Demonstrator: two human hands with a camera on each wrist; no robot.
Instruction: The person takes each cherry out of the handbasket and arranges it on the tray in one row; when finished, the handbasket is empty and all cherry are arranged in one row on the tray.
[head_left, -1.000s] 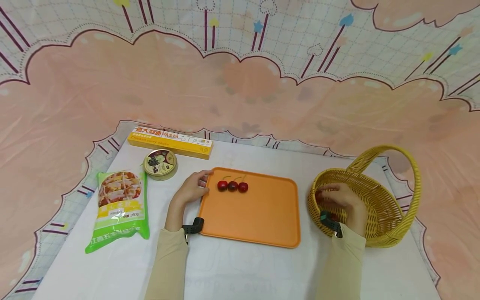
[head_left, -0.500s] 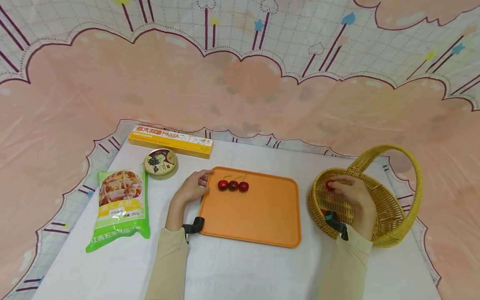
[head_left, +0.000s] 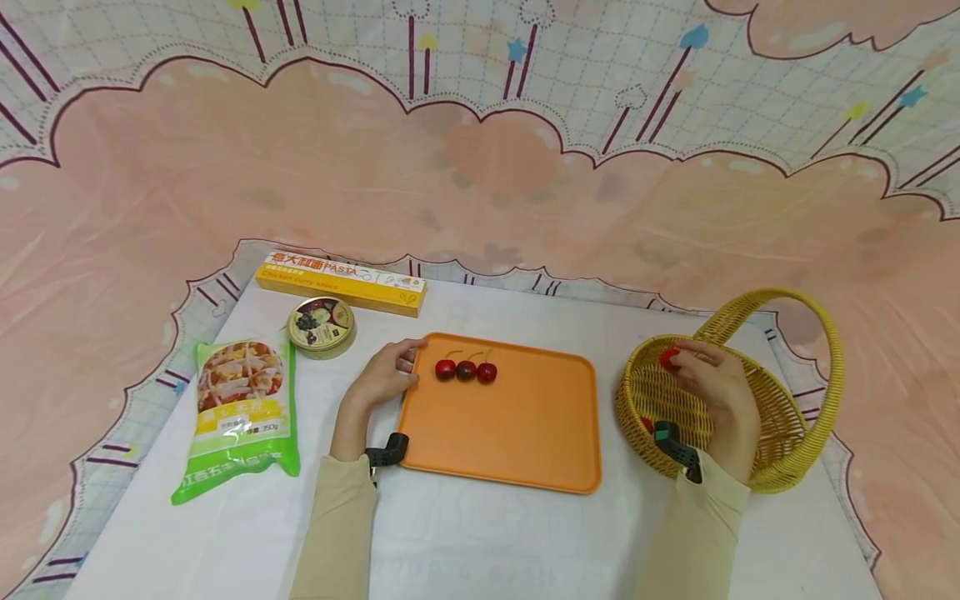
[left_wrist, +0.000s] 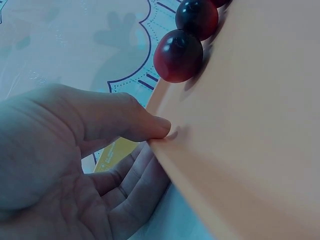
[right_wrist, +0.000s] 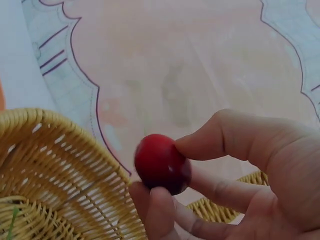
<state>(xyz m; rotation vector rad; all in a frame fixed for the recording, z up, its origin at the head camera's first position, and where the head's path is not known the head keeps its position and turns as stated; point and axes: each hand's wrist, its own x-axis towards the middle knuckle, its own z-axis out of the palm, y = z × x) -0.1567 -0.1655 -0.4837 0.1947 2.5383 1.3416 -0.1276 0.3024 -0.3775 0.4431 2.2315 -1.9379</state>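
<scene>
In the head view, my left hand (head_left: 384, 375) is at the far left corner of an orange tray (head_left: 517, 425). The left wrist view shows its thumb over the tray's rim (left_wrist: 165, 155) and the fingers beneath, gripping it. Three dark red cherries (head_left: 466, 371) with stems lie in a row on the tray, near that corner. My right hand (head_left: 716, 383) is over the yellow wicker basket (head_left: 780, 417), pinching a round red cherry (right_wrist: 162, 164) between thumb and fingertips. Another red fruit (head_left: 647, 424) shows low in the basket, partly hidden by the wrist camera.
Left of the tray lie a green food bag (head_left: 240, 417), a round tin (head_left: 321, 327) and a yellow pasta box (head_left: 341, 283). The basket's tall handle (head_left: 817, 333) arches up at the right. A patterned cloth (head_left: 480, 183) hangs behind the white table (head_left: 487, 542).
My right hand has risen out of the basket's left part and shifted slightly right, bringing up the cherry. My left hand has stayed on the tray.
</scene>
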